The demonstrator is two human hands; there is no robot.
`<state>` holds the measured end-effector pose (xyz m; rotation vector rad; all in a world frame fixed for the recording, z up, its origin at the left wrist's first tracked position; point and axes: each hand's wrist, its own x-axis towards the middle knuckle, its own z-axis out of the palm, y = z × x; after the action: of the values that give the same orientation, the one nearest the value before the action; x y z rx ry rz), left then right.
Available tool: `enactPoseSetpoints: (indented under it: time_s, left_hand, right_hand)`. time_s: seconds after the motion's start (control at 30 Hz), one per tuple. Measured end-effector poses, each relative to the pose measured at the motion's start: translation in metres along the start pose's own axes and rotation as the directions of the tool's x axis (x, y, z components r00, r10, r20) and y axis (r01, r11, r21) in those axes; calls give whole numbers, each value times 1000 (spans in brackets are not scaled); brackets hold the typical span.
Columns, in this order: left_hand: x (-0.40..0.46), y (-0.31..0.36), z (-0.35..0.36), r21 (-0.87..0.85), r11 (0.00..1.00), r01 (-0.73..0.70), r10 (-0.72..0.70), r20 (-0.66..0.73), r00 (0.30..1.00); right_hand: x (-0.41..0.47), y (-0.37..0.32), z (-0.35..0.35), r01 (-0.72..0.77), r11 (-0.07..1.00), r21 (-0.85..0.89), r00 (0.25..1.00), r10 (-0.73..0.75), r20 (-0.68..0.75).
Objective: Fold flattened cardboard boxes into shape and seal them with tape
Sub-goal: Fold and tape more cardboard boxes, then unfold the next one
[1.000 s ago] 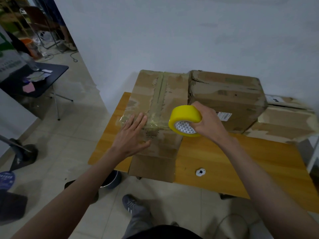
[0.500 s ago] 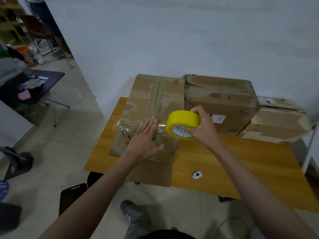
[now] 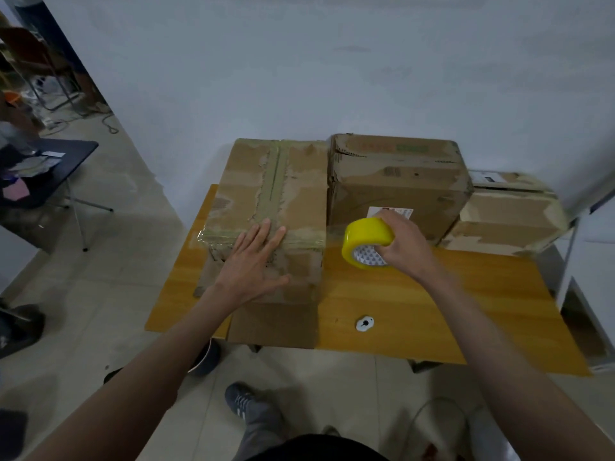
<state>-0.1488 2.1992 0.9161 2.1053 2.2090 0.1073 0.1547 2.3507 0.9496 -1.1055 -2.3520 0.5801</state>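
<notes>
A worn cardboard box [image 3: 299, 181] stands on the wooden table [image 3: 432, 311] at its left end, with old tape along its top seam and a fresh clear strip across its near top edge. My left hand [image 3: 256, 264] lies flat, fingers spread, on the box's near face and top edge, pressing the tape. My right hand [image 3: 404, 244] grips a yellow tape roll [image 3: 366, 242], held just right of the box's corner above the table. A loose bottom flap [image 3: 273, 324] hangs over the table's front edge.
A second taped box [image 3: 399, 181] stands beside the first, and a third box [image 3: 506, 217] lies at the back right. A small white round piece [image 3: 365, 323] lies on the table. A dark side table [image 3: 50, 168] stands at left. My shoe [image 3: 243, 399] is on the floor below.
My right hand has carried the tape roll to the right, past the box's corner. My left hand has slid right along the box's near top edge.
</notes>
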Motion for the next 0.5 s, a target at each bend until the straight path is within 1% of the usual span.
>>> enactPoseSetpoints:
  time_s: [0.1,0.33,0.5]
  left_hand:
    - [0,0,-2,6,1000,0,0,19,1000]
    - [0,2,-6,10,1000,7,-8,46,999]
    - [8,24,-14,113,994,-5,-10,128,992]
  right_hand:
    - [-5,7,10,-38,998,59,999,38,10]
    - [-7,20,25,-51,984,170,998,46,38]
    - [-13,23,42,-95,956,278,994,74,82]
